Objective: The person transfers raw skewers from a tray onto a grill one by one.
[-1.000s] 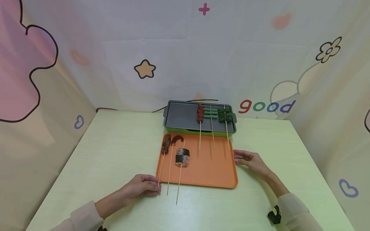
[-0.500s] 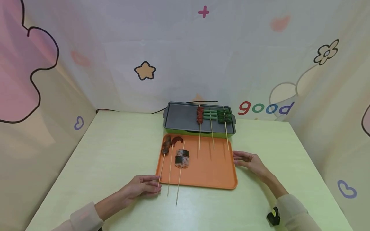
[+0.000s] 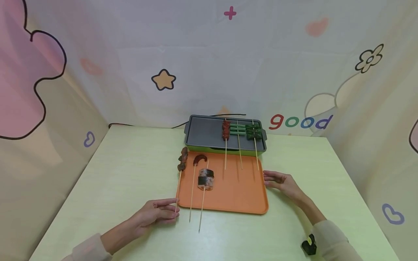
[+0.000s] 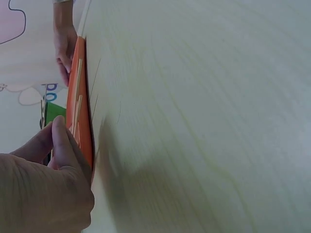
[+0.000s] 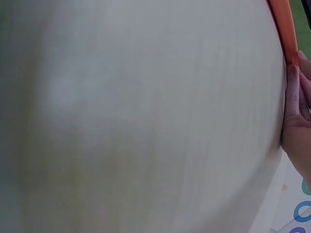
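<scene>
At the tray (image 3: 241,199), my left hand (image 3: 153,215) has shifted its pinched skewer (image 3: 181,165) leftward, apparently beginning removal, my right hand (image 3: 285,184) straight-fingered against the rim.

Tray at the middle of the frame, grill behind it, a hand at either side.

The grill (image 3: 205,130) stands on the desk (image 3: 137,163) before the backdrop (image 3: 209,47); three skewers (image 3: 226,130) lie on its right half, their sticks jutting forward above the tray (image 3: 235,192). At the tray's left, the leftmost skewer (image 3: 183,159) runs along its edge, its lower end in the left hand (image 3: 153,214), lower left of centre. Right of it come the middle skewer (image 3: 200,159) and the sushi skewer (image 3: 206,179), both overhanging the front rim. The right hand (image 3: 287,185) touches the tray's right edge.
</scene>
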`<act>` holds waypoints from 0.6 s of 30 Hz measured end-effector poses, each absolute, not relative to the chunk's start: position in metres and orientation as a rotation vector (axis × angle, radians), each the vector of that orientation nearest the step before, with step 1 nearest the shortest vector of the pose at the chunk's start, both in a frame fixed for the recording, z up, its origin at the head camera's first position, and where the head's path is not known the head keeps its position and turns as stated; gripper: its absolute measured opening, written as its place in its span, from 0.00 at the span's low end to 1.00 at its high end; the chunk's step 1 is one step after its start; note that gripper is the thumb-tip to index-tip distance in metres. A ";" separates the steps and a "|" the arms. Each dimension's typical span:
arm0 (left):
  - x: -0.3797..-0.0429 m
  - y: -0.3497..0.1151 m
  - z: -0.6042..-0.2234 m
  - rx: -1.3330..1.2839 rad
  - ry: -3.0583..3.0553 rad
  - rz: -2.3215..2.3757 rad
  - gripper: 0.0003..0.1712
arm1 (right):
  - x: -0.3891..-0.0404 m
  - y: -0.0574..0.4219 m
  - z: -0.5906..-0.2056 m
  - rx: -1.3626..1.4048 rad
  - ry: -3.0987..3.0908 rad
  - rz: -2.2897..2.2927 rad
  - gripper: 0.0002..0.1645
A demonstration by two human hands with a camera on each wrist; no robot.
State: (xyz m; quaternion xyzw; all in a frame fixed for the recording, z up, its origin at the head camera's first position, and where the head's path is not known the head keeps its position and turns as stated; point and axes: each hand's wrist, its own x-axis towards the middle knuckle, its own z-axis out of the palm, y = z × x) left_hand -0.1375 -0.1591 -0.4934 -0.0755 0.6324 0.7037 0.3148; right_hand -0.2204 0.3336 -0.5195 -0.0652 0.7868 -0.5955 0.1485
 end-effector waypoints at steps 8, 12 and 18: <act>-0.142 -0.165 -0.492 -0.215 1.609 1.945 0.39 | -0.220 0.336 -0.518 -0.182 2.276 -1.701 0.36; -0.148 -0.164 -0.494 -0.219 1.595 1.987 0.38 | -0.220 0.335 -0.519 -0.192 2.266 -1.707 0.36; -0.163 -0.157 -0.492 -0.227 1.553 2.053 0.39 | -0.221 0.336 -0.521 -0.212 2.256 -1.714 0.35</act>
